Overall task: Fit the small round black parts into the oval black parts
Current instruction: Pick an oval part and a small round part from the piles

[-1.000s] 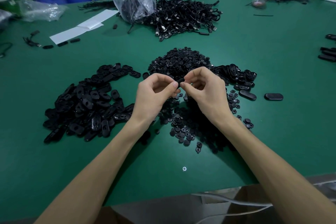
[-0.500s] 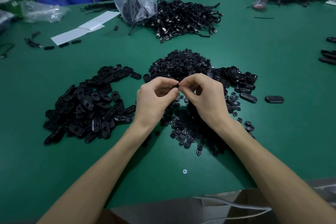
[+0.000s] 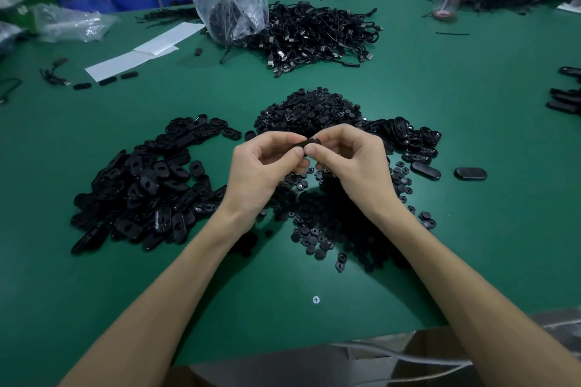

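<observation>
Loads of oval black parts are heaped on the left side of the green counter, spread in a wide messy pile. Next over, the left hand is raised above the counter with fingers curled in, thumb and fingertips pinching the left end of one held oval part. The right hand has the other end of that same piece, also pinched between thumb and curled fingers, so both hands meet on it (can't tell if a round bit is in it, the fingers cover most of it). The small round black parts sit in a mound just behind the hands, with more scattered on the counter under the wrists. Right of that is a smaller heap of ovals, touching the mound's edge. Furthest right, two loose ovals lie flat near each other but apart.
</observation>
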Action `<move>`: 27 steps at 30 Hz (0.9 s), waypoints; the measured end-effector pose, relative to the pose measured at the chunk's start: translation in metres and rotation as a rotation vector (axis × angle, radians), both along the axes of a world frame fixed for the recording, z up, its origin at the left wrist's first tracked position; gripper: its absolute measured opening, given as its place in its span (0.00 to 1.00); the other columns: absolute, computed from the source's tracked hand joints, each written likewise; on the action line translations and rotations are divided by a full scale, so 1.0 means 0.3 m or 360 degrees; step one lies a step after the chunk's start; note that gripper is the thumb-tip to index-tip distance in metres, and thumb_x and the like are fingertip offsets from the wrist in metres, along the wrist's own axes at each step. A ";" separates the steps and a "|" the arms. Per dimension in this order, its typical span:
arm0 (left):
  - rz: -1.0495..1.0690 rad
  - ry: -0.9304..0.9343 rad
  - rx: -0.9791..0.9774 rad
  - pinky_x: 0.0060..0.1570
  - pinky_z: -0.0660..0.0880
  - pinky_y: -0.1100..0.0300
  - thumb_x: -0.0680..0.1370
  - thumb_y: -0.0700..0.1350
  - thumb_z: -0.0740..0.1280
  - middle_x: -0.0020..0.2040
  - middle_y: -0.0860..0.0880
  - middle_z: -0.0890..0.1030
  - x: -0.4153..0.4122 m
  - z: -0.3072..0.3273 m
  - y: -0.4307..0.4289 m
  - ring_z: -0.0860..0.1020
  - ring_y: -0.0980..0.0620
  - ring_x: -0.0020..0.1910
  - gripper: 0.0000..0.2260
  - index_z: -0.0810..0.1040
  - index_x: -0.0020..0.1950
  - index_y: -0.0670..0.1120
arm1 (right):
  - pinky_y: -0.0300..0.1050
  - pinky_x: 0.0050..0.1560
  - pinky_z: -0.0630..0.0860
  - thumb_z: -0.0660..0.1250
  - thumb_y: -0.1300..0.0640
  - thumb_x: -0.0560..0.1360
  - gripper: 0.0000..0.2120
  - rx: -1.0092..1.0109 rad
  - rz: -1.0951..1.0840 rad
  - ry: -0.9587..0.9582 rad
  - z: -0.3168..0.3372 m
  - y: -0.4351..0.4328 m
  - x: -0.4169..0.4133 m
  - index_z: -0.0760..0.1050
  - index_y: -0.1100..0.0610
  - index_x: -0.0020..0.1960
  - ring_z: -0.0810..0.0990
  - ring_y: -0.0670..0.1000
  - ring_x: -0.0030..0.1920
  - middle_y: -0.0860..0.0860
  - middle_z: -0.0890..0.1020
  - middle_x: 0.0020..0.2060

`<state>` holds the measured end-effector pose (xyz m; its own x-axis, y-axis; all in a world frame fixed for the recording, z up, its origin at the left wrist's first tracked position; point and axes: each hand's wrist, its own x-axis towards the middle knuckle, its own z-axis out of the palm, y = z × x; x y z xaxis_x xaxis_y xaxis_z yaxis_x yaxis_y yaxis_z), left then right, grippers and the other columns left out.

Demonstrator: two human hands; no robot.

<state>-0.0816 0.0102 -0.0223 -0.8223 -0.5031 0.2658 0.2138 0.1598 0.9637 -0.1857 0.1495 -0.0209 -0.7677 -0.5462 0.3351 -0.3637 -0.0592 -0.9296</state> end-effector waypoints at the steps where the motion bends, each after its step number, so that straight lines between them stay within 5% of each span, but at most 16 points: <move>1: -0.0022 -0.0016 0.0007 0.47 0.82 0.60 0.79 0.35 0.73 0.46 0.43 0.88 0.002 0.002 -0.004 0.86 0.48 0.42 0.07 0.84 0.56 0.39 | 0.41 0.41 0.77 0.79 0.58 0.73 0.06 -0.0033 0.0039 -0.0073 -0.002 0.001 -0.004 0.84 0.59 0.47 0.82 0.48 0.36 0.49 0.86 0.36; 7: -0.0066 -0.0090 -0.0023 0.46 0.82 0.59 0.78 0.36 0.75 0.45 0.41 0.87 0.011 0.016 -0.017 0.87 0.47 0.41 0.08 0.83 0.56 0.38 | 0.37 0.32 0.74 0.79 0.61 0.72 0.06 -0.0105 0.0143 -0.0257 -0.005 0.009 -0.015 0.84 0.62 0.45 0.80 0.47 0.31 0.51 0.85 0.33; 27: 0.0007 -0.0194 -0.0043 0.45 0.82 0.60 0.78 0.32 0.73 0.44 0.42 0.87 0.006 0.018 -0.008 0.87 0.48 0.40 0.06 0.83 0.53 0.38 | 0.40 0.36 0.76 0.75 0.59 0.77 0.05 0.0051 0.0087 -0.0098 -0.004 0.006 0.007 0.83 0.59 0.43 0.81 0.46 0.32 0.51 0.85 0.32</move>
<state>-0.0799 0.0079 -0.0170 -0.8471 -0.5009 0.1774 0.0944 0.1866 0.9779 -0.1835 0.1514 -0.0219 -0.7551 -0.5973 0.2701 -0.3029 -0.0475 -0.9518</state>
